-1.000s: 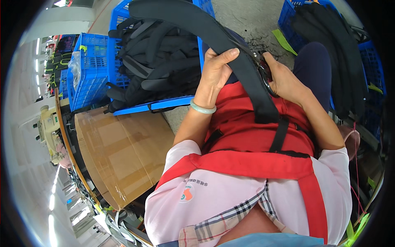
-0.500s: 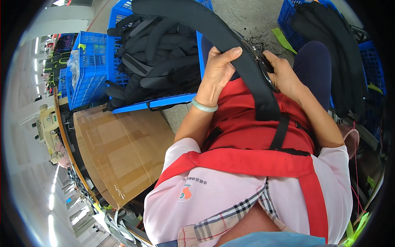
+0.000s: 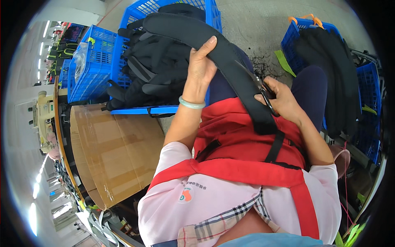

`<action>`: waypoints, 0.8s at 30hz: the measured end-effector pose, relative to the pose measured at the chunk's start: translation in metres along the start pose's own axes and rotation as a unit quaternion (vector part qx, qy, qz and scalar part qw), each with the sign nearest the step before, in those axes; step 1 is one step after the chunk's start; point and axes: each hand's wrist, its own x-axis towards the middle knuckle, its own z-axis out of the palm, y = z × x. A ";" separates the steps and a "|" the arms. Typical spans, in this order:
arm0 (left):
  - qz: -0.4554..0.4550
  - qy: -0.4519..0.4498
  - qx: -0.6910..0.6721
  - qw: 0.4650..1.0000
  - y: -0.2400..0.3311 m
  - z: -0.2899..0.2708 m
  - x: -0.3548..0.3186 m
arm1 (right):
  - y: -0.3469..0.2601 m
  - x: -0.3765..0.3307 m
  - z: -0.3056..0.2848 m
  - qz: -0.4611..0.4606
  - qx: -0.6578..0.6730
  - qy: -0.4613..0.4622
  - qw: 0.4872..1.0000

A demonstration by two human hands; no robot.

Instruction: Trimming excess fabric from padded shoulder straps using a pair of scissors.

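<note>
Head view: we are gripping a long black padded fabric strap [image 3: 230,61] over our red-aproned lap [image 3: 242,136], our left hand [image 3: 200,68] closed around its upper part, our right hand [image 3: 279,101] closing small black snips [image 3: 263,92] against its edge; a blue plastic crate [image 3: 164,53] of similar straps is standing beyond.

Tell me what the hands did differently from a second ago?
Not much. The left hand slid a little further along the black padded strap, its fingers now stretched flatter over it. The right hand stayed at the strap's edge, gripping a small dark tool against it. The strap is held across the red apron as before, and the blue crates of black straps and the cardboard box have not moved.
</note>
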 end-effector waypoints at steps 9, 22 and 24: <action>0.003 -0.062 0.039 0.997 0.007 0.024 -0.003 | -0.032 0.009 -0.016 -0.089 -0.143 0.047 0.985; -0.009 -0.103 0.071 0.992 0.005 0.043 -0.007 | -0.056 0.014 -0.031 -0.048 -0.100 -0.002 0.994; -0.012 -0.106 0.071 0.992 0.005 0.045 -0.007 | -0.054 0.015 -0.030 -0.053 -0.104 0.008 0.993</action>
